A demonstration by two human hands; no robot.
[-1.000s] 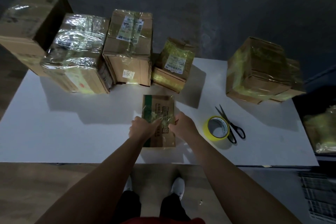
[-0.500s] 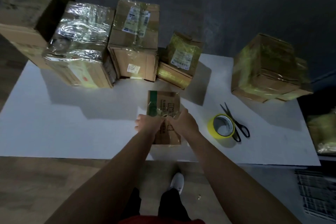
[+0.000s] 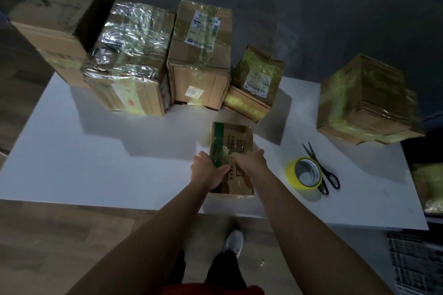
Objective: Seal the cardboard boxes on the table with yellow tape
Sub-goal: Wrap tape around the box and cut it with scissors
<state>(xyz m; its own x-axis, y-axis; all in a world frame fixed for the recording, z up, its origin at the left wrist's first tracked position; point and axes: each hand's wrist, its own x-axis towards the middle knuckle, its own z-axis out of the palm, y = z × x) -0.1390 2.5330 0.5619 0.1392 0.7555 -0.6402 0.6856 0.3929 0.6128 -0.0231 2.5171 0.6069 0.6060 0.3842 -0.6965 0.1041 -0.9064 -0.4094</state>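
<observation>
A small cardboard box (image 3: 236,141) with a green stripe and glossy tape across its top lies near the front edge of the white table (image 3: 100,163). My left hand (image 3: 207,170) rests on the box's left side, fingers curled over the stripe. My right hand (image 3: 250,160) presses on the top at the middle, fingertips touching the tape. The roll of yellow tape (image 3: 304,172) lies flat to the right of the box, apart from both hands.
Black scissors (image 3: 321,169) lie against the roll's right side. Several taped boxes (image 3: 199,55) line the table's back, with another stack (image 3: 364,100) at the right. Floor and my shoe (image 3: 233,242) show below the front edge.
Both hands stay on the small box, shifting slightly along its taped top. The camera view has drifted, so everything sits a little lower and further right in frame.
</observation>
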